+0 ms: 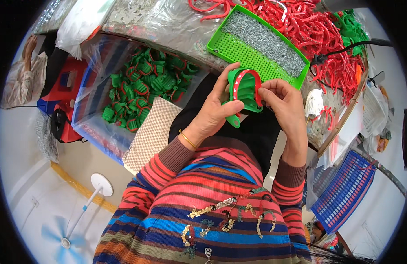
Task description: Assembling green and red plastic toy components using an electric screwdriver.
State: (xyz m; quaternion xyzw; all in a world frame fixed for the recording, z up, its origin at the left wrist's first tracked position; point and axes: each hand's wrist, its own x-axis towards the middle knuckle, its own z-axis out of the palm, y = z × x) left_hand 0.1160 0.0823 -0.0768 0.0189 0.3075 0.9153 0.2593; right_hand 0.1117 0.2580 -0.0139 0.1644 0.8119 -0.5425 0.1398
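My left hand [210, 112] grips a green ribbed plastic part [245, 97], thumb on its near side and fingers behind it. A curved red plastic strip [258, 82] with small white triangles arches over the part. At the strip's right end, the thumb and forefinger of my right hand [282, 100] are pinched together; a small item between them cannot be made out. Just beyond my hands sits a light green perforated tray [232, 47], with many small silver screws [267, 37] heaped along its far side.
Left of my lap, a blue bin [81, 99] lined with clear plastic holds several green-and-red pieces [144, 81]. Loose red strips [300, 33] pile at the far right beside green parts [351, 31]. A black cable [357, 44] crosses there. A checked cloth [153, 127] hangs against the bin.
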